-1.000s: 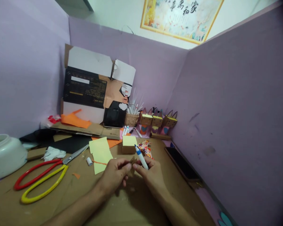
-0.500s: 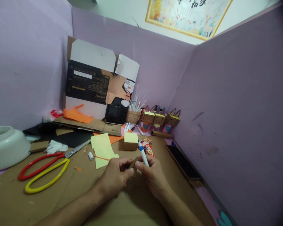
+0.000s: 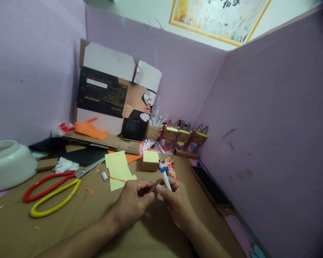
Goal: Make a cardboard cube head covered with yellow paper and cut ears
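Low over the cardboard-covered table, my left hand (image 3: 134,202) pinches a small brown piece (image 3: 154,186) that looks like cardboard; the fingers hide much of it. My right hand (image 3: 176,200) is closed around a white marker (image 3: 164,175) with a blue end, which points up and away from me. The right thumb also touches the brown piece, so both hands meet there. Just beyond them sits a small cardboard box (image 3: 150,165) with a pale yellow top. A cut sheet of yellow paper (image 3: 120,170) lies to its left, near a short white cap-like cylinder (image 3: 104,176).
Big scissors (image 3: 55,193) with red and yellow handles lie left, beside a white pot (image 3: 9,165). At right a phone (image 3: 210,186) rests along the purple wall. Behind stand a flattened carton (image 3: 104,93), a basket of markers (image 3: 154,133) and several cardboard animal figures (image 3: 183,135).
The whole view has shifted slightly, with the scene sitting a little further right. Both hands keep their hold on the brown piece and marker, nearly unmoved.
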`<state>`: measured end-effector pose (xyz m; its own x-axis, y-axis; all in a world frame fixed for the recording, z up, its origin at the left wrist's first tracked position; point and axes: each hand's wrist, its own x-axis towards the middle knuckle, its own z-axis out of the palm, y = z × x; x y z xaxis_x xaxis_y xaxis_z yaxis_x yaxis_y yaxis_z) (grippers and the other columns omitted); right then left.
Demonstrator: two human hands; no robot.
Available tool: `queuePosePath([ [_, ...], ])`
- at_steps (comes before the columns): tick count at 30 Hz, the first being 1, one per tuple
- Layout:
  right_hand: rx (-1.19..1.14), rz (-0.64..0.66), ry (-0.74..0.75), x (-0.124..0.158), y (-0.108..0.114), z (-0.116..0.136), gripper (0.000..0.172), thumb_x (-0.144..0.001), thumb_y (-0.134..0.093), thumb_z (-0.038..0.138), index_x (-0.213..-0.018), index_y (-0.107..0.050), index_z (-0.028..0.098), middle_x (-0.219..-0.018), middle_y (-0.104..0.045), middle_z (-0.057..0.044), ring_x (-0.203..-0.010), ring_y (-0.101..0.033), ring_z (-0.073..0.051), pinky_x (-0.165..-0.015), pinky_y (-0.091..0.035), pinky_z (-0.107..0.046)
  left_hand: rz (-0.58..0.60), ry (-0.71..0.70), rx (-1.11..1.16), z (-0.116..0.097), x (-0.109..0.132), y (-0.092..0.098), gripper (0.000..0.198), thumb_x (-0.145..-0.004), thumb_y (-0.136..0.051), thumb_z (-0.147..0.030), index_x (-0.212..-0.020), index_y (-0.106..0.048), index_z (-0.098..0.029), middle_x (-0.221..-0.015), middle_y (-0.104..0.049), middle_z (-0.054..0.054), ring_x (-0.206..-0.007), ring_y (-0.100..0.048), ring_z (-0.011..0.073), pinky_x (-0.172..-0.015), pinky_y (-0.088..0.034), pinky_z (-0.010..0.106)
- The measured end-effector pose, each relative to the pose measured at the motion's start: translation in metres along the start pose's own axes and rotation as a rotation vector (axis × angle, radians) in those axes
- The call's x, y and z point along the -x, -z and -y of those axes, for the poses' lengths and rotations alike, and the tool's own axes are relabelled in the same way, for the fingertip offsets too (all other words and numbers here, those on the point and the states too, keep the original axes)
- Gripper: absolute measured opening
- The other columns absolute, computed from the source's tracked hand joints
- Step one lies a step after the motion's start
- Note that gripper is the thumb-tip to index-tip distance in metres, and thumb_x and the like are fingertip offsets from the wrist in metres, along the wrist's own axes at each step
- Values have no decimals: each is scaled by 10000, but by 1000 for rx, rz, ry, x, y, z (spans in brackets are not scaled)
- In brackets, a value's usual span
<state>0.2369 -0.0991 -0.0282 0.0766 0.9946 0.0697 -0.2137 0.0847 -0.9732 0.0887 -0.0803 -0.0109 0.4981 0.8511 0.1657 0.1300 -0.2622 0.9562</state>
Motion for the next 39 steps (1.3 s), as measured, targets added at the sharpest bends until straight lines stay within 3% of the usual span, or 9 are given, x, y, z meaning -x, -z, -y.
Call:
queuePosePath([
  [7, 93, -57, 36, 0, 0, -4, 198, -606, -744, 306, -674, -651, 144, -574, -535, 23, -545, -426, -98, -524, -315, -228, -17, 49, -13, -2, -1, 0, 149, -714, -510, -229, -684, -608, -121, -565, -484, -23, -521, -408, 88, -480, -325, 208],
  [13, 130, -114, -3, -3, -3, -2, 207, -608, -724, 304, -627, -613, 130, -512, -496, 43, -465, -367, -64, -455, -273, -203, -16, 329, 234, -5, -9, -3, 82, -638, -551, -228, -629, -540, -147, -441, -475, -57, -320, -388, 62, -336, -323, 188],
  [20, 14, -44, -346, -8, -5, 2, 281, -520, -724, 298, -538, -473, 171, -336, -320, 127, -280, -166, -3, -309, -49, -192, -20, 535, 463, 7, -13, -3, 110, -552, -599, -174, -544, -489, -163, -403, -451, -67, -302, -371, 54, -264, -286, 157],
  [31, -1, 6, -402, -9, -2, 3, 318, -493, -732, 306, -508, -443, 175, -323, -308, 129, -266, -159, 9, -304, -26, -187, 51, 568, 471, 1, -12, 0, 106, -567, -608, -173, -583, -507, -143, -471, -529, -28, -337, -392, 47, -257, -306, 139],
  [39, 128, -112, -205, -9, -2, 3, 286, -520, -740, 350, -658, -623, 129, -394, -385, 102, -323, -196, -12, -345, -110, -198, -57, 497, 423, 6, -15, 4, 173, -608, -665, -194, -622, -500, -143, -426, -496, -54, -342, -406, 48, -299, -329, 138],
])
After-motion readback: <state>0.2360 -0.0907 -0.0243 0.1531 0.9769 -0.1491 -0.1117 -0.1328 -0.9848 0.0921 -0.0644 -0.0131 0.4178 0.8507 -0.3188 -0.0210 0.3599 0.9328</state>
